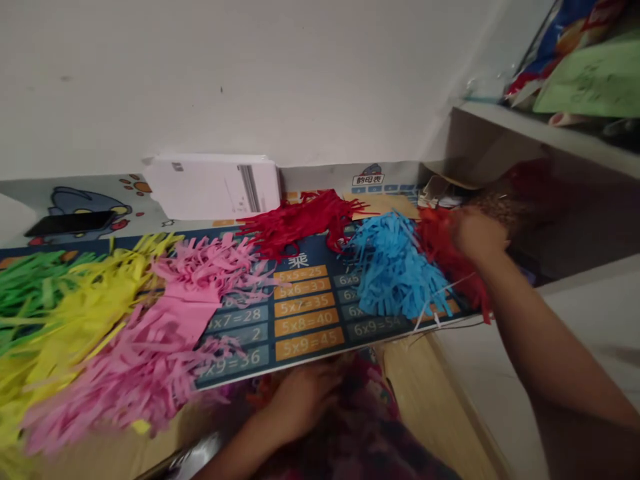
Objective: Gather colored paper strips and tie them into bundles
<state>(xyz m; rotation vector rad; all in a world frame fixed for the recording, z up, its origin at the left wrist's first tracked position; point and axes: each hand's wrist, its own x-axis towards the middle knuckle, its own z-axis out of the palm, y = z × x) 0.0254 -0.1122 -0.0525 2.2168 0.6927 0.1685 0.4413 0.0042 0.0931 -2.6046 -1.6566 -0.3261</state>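
Observation:
My right hand (480, 235) is at the right end of the table, its fingers closed at the edge of an orange-red bundle of fringed paper (450, 257); motion blurs the grip. Beside that bundle lies a blue fringed paper bundle (397, 267). Below the table's front edge, over my lap, is my left hand (305, 397), its fingers smeared and partly hidden in shadow. A darker red fringed bundle (305, 223) rests near the back. Pink (183, 313), yellow (95, 317) and green (30, 287) fringed bundles spread across the left, the pink and yellow ones hanging over the front edge.
A printed times-table mat (307, 307) covers the table. White flat packs (215, 187) lean against the wall, with a dark phone-like object (70, 223) to their left. On the right, a shelf (550, 127) holding packets juts out above a dark compartment.

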